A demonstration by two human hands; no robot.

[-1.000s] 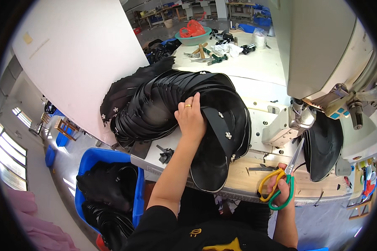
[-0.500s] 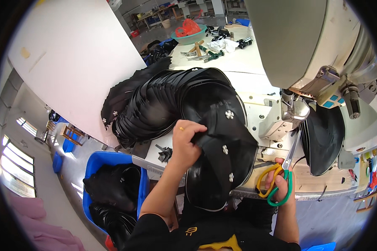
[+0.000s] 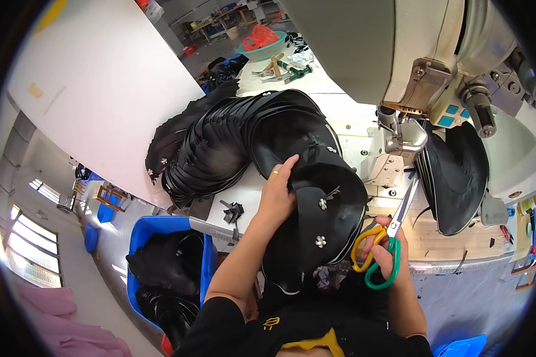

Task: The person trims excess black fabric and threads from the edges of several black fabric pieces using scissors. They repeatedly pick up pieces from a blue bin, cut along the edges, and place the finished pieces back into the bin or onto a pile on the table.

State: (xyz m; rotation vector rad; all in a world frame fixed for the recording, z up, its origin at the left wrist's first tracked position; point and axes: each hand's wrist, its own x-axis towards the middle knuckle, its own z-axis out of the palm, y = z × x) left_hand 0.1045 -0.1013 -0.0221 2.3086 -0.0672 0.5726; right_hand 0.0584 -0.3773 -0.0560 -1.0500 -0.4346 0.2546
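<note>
Currently: flower-studded black panel [image 3: 315, 225] left of sewing machine [image 3: 426, 89], stud row running toward wearer [image 3: 250, 333] | left hand [image 3: 278, 193] nearer, touching it, fingers' grip hidden | right hand [image 3: 401, 262] grasping scissors [image 3: 393, 228], tips toward machine

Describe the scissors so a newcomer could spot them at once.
Find the big machine at upper right. Below it, the right hand holds the scissors, blades pointing up. Yellow and green handles set them apart from the black pieces on either side.
</note>
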